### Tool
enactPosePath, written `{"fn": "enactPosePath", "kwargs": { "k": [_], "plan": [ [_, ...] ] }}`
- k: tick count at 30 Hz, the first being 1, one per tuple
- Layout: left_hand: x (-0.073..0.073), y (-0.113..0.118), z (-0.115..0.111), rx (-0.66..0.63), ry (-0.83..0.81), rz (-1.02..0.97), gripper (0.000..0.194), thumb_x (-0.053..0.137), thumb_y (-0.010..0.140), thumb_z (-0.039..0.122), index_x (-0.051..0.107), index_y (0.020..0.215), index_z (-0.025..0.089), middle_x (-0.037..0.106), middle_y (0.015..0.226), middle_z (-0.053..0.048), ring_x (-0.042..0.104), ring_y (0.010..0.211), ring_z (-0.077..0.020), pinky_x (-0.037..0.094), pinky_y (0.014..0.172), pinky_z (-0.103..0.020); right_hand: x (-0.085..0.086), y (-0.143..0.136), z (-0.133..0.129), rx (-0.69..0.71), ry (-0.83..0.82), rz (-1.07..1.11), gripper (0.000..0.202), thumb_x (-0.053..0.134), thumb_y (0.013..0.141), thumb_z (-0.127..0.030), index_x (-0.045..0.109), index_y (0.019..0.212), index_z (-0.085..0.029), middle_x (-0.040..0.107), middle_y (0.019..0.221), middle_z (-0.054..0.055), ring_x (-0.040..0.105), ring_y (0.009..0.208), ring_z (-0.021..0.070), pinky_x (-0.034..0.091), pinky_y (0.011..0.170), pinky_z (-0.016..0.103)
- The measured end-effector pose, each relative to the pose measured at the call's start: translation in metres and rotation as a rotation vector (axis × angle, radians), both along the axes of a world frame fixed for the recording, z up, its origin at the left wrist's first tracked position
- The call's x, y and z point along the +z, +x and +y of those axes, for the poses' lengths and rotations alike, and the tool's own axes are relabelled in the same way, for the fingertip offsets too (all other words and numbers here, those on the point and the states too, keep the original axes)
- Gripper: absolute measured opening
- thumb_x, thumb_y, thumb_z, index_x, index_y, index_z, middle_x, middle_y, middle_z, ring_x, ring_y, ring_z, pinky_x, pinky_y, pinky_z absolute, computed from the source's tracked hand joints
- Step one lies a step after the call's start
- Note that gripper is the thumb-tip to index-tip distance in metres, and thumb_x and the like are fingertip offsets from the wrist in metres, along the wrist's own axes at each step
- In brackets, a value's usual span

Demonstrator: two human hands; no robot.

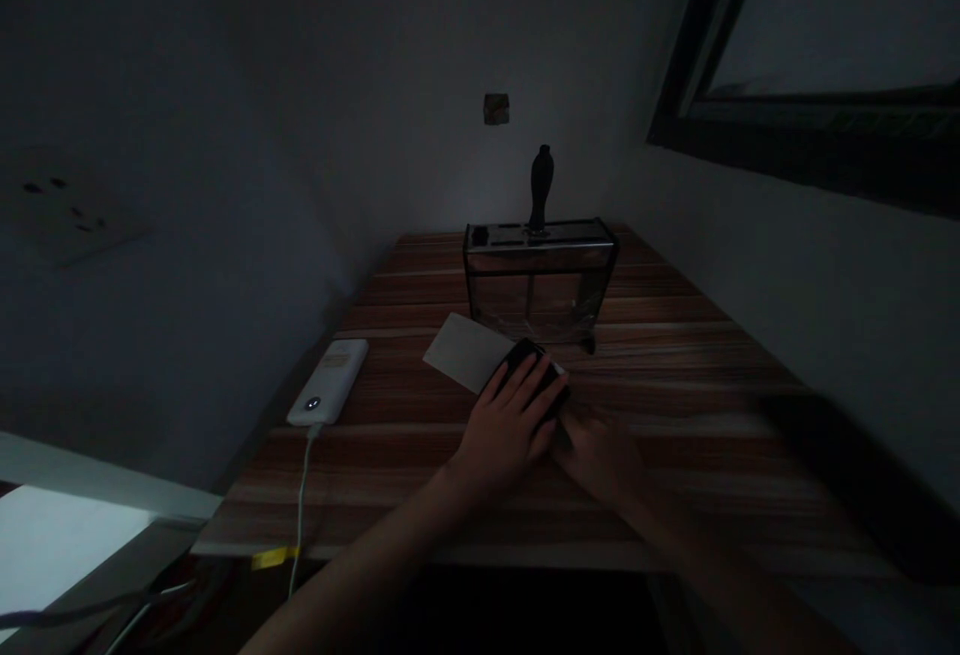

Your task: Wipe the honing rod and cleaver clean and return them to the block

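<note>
On the striped wooden table (405, 490), my left hand (504, 422) lies palm down with its fingers spread over a small black object (523, 355). That object rests on a pale flat sheet or card (465, 350), which sticks out to the left. My right hand (600, 450) is just beside it on the right, with its fingers curled at the near right edge of the black object. Dim light hides what those fingers grip.
Behind the hands stands a clear-sided block (540, 235) with a black-handled tool (541, 185) upright in it. A white power bank (330, 382) with a cable lies left. A dark blurred object (847, 475) is at the right edge.
</note>
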State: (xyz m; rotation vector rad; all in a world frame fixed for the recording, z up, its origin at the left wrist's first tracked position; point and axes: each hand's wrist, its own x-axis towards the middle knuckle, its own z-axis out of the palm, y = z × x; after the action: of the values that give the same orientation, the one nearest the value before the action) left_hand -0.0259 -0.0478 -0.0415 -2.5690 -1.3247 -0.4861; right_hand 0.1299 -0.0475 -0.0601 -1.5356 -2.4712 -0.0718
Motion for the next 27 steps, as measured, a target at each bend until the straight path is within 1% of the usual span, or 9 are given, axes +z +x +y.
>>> {"fn": "enactPosePath", "kwargs": {
  "k": [3,8,14,21,25,27],
  "plan": [
    [0.000,-0.006,0.003,0.031,0.010,0.001,0.051,0.035,0.088,0.037,0.023,0.137,0.026,0.019,0.146,-0.002,0.017,0.134,-0.0203,0.019,0.108,-0.042,0.001,-0.001,0.000,0.013,0.012,0.012,0.019,0.051,0.076,-0.025,0.060,0.090,-0.017,0.067,0.087,0.008,0.061,0.079,0.0201,0.041,0.074,0.029],
    [0.003,-0.015,0.008,0.090,0.011,-0.017,0.051,0.037,0.088,0.036,0.023,0.137,0.027,0.019,0.146,-0.002,0.015,0.134,-0.0199,0.018,0.108,-0.043,0.001,-0.001,-0.001,0.013,0.017,0.000,0.012,0.053,0.074,-0.025,0.061,0.081,-0.018,0.068,0.081,0.006,0.061,0.076,0.0199,0.039,0.072,0.029],
    [0.008,-0.031,0.018,0.202,0.058,-0.050,0.051,0.039,0.088,0.031,0.026,0.136,0.025,0.022,0.145,-0.004,0.017,0.134,-0.0213,0.017,0.108,-0.044,-0.001,0.000,0.000,0.003,0.029,-0.004,0.016,0.054,0.073,-0.025,0.062,0.086,-0.020,0.068,0.077,0.005,0.061,0.075,0.0199,0.038,0.070,0.028],
    [0.010,-0.053,0.030,0.326,0.092,-0.098,0.049,0.036,0.089,0.030,0.027,0.136,0.024,0.024,0.145,-0.004,0.017,0.134,-0.0213,0.018,0.108,-0.045,-0.001,0.001,0.000,0.026,0.005,0.009,0.017,0.053,0.073,-0.025,0.062,0.087,-0.019,0.068,0.084,0.005,0.060,0.078,0.0193,0.038,0.072,0.028],
    [0.012,-0.063,0.034,0.366,0.095,-0.120,0.048,0.034,0.089,0.030,0.027,0.136,0.023,0.022,0.145,-0.005,0.015,0.134,-0.0207,0.016,0.108,-0.046,-0.001,0.001,-0.001,0.030,0.014,0.017,0.019,0.054,0.073,-0.025,0.062,0.089,-0.019,0.068,0.084,0.005,0.060,0.078,0.0196,0.039,0.072,0.028],
    [0.012,-0.066,0.036,0.375,0.097,-0.139,0.048,0.033,0.090,0.030,0.026,0.136,0.022,0.021,0.145,-0.006,0.014,0.134,-0.0208,0.015,0.108,-0.046,-0.003,0.001,0.000,0.021,0.027,0.010,0.019,0.054,0.073,-0.026,0.062,0.088,-0.019,0.068,0.080,0.005,0.060,0.076,0.0199,0.039,0.072,0.029]
  ]
}}
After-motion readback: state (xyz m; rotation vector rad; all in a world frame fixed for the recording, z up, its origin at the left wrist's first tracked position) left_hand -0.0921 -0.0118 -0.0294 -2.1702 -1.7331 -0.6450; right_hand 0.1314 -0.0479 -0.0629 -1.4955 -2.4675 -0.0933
